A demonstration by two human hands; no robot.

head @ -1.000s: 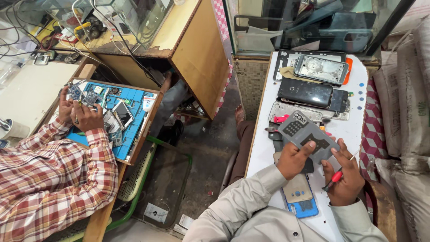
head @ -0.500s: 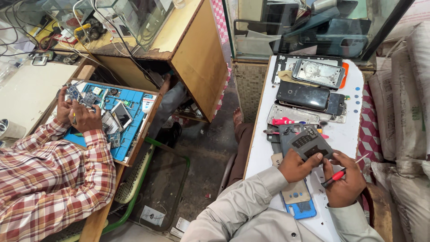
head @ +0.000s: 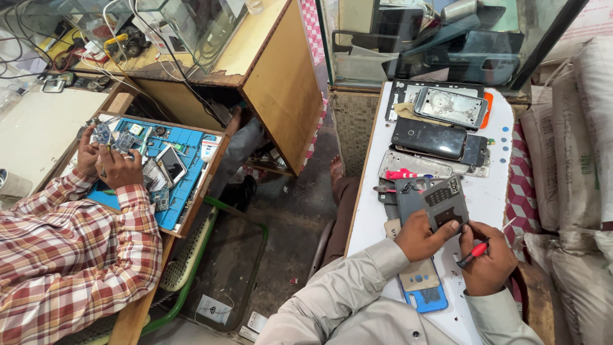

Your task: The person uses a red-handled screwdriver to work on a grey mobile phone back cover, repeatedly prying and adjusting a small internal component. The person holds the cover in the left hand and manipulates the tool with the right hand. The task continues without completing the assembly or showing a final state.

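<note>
- Head view: near the worktop's (head: 491, 191) front edge, our left hand (head: 418, 237) grips a grey phone frame (head: 444, 204), thumb pressed on its lower edge.
- Our right hand (head: 488, 265) is clenched around a red-handled screwdriver (head: 476, 252), tip towards the frame.
- We judge the work goes best with the frame braced flat, the tip seated square, pressure light.
- The frame looks like hard matte plastic; black phones (head: 429, 137) towards the far edge are glossy.

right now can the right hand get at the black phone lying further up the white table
Probably yes, after letting go: the black phone lies uncovered, but the right hand is shut on a red screwdriver, and the grey phone body in the left hand sits between.
</note>
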